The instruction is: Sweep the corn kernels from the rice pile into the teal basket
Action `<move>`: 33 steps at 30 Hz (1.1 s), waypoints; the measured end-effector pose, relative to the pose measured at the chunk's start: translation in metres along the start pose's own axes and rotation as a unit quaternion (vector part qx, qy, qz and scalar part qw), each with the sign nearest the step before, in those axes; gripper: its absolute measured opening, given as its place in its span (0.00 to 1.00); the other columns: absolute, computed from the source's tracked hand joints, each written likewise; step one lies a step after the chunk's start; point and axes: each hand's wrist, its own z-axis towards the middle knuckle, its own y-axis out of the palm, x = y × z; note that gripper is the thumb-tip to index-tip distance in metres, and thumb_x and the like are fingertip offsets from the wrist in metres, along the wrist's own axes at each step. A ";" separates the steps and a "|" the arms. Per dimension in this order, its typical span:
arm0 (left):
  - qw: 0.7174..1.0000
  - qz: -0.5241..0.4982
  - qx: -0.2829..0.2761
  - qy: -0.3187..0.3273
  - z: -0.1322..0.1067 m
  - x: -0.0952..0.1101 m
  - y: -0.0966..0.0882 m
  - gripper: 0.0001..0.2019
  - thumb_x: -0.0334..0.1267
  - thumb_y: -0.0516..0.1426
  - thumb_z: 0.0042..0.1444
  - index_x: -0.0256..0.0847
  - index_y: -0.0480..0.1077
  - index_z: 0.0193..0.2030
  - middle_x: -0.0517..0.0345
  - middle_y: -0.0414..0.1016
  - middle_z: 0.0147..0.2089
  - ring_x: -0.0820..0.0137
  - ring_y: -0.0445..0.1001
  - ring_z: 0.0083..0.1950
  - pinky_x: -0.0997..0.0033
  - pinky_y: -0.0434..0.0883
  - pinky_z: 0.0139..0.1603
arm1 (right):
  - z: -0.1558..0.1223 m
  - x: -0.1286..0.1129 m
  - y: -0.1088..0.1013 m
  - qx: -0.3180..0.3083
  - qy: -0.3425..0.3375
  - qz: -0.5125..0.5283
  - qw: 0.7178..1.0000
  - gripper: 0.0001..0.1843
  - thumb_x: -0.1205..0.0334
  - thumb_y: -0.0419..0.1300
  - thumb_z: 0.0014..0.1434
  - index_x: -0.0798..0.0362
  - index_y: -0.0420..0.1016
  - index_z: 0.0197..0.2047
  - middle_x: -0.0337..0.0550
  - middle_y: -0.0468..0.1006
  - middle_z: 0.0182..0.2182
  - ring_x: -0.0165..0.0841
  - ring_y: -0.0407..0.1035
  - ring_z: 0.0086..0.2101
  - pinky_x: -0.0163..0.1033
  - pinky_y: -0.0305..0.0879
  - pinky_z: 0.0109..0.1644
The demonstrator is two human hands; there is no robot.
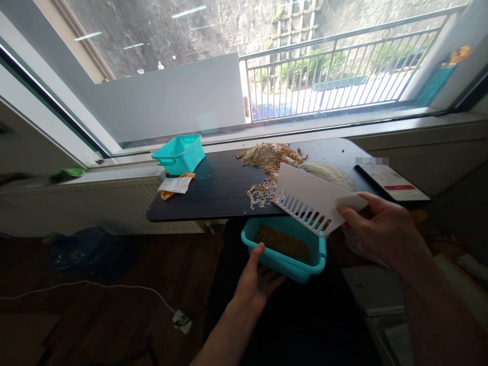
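My left hand (257, 282) supports a turquoise plastic basin (284, 262) from its near side, thumb over the rim and fingers underneath. Small brown grains (282, 241) cover the basin's bottom. Pinched in my right hand (381, 226) is a white slotted scoop (316, 190), tilted above the basin's far right rim; a row of slots runs along its lower edge. Behind the scoop, a mixed heap of tan and white grains (267, 157) lies on the dark table (217, 188). A pile of white rice (331, 174) spreads to the right of it.
Another turquoise basin (183, 155) stands on the table's left end, near a folded paper (175, 184) on an orange cloth. A tablet (394, 182) rests at the right edge. Below left, a white cable runs to a power strip (182, 321) on the floor. A window rises behind the table.
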 end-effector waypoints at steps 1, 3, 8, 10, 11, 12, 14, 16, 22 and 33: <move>1.000 0.000 0.001 -0.001 0.000 0.000 0.000 0.26 0.50 0.57 0.58 0.38 0.65 0.58 0.42 0.74 0.53 0.55 0.76 0.49 0.56 0.74 0.49 | 0.002 0.001 -0.002 0.000 -0.003 0.000 1.000 0.13 0.56 0.59 0.46 0.53 0.76 0.34 0.40 0.76 0.20 0.34 0.68 0.20 0.38 0.62 0.26; 1.000 -0.001 0.001 -0.003 0.000 0.000 0.000 0.26 0.50 0.58 0.57 0.37 0.65 0.58 0.41 0.74 0.53 0.56 0.76 0.49 0.57 0.74 0.49 | 0.005 0.003 -0.005 0.009 -0.028 -0.008 1.000 0.13 0.56 0.59 0.48 0.53 0.77 0.35 0.42 0.77 0.20 0.34 0.68 0.20 0.37 0.63 0.26; 1.000 -0.002 -0.005 -0.001 0.001 0.000 0.000 0.25 0.50 0.58 0.57 0.36 0.66 0.57 0.41 0.73 0.52 0.56 0.77 0.48 0.56 0.74 0.48 | 0.011 0.004 -0.001 0.019 -0.100 -0.007 0.995 0.15 0.55 0.60 0.52 0.55 0.78 0.39 0.44 0.80 0.26 0.34 0.71 0.24 0.36 0.64 0.29; 1.000 -0.003 -0.005 0.000 0.002 0.000 0.000 0.25 0.50 0.58 0.57 0.37 0.66 0.57 0.41 0.73 0.52 0.55 0.77 0.48 0.56 0.74 0.48 | 0.011 0.004 0.003 0.004 -0.111 -0.003 0.994 0.16 0.54 0.59 0.53 0.55 0.79 0.41 0.44 0.80 0.27 0.34 0.71 0.25 0.36 0.64 0.30; 1.000 -0.003 -0.003 0.000 0.002 0.000 -0.001 0.25 0.50 0.58 0.57 0.37 0.66 0.57 0.41 0.73 0.52 0.55 0.77 0.48 0.56 0.74 0.48 | 0.011 0.004 0.005 -0.005 -0.116 -0.002 0.993 0.16 0.54 0.59 0.54 0.55 0.79 0.42 0.44 0.80 0.27 0.34 0.72 0.25 0.36 0.64 0.30; 1.000 -0.005 -0.002 0.000 0.002 0.000 -0.001 0.26 0.50 0.58 0.57 0.37 0.66 0.57 0.41 0.73 0.52 0.55 0.77 0.47 0.56 0.74 0.48 | 0.010 0.003 0.006 -0.011 -0.121 -0.001 0.993 0.16 0.54 0.59 0.54 0.54 0.79 0.42 0.44 0.80 0.27 0.34 0.72 0.26 0.35 0.65 0.30; 1.000 -0.006 -0.003 0.002 0.003 -0.001 -0.002 0.26 0.50 0.59 0.56 0.36 0.66 0.56 0.41 0.73 0.52 0.56 0.77 0.46 0.57 0.74 0.47 | 0.009 0.002 0.007 -0.018 -0.125 -0.001 0.992 0.15 0.54 0.59 0.55 0.54 0.79 0.41 0.44 0.80 0.27 0.35 0.73 0.26 0.36 0.65 0.30; 1.000 -0.004 -0.007 0.007 0.003 -0.001 -0.003 0.25 0.51 0.59 0.56 0.36 0.67 0.56 0.41 0.73 0.52 0.57 0.77 0.46 0.58 0.75 0.46 | 0.007 -0.001 0.004 -0.022 -0.122 0.000 0.992 0.15 0.55 0.60 0.54 0.54 0.79 0.40 0.43 0.80 0.27 0.34 0.72 0.25 0.36 0.65 0.30; 1.000 -0.006 -0.011 0.021 0.000 0.001 -0.003 0.24 0.49 0.59 0.57 0.38 0.67 0.56 0.42 0.73 0.53 0.57 0.77 0.46 0.58 0.75 0.45 | 0.002 -0.008 -0.002 -0.014 -0.117 0.039 0.992 0.13 0.56 0.60 0.53 0.54 0.79 0.39 0.43 0.80 0.25 0.33 0.71 0.23 0.35 0.65 0.26; 1.000 -0.014 0.006 0.016 0.003 0.008 -0.009 0.27 0.51 0.58 0.56 0.37 0.65 0.58 0.40 0.73 0.53 0.55 0.77 0.49 0.57 0.75 0.46 | -0.004 0.005 0.000 -0.086 -0.168 0.029 0.982 0.15 0.50 0.61 0.54 0.51 0.80 0.37 0.41 0.80 0.24 0.33 0.71 0.24 0.36 0.67 0.29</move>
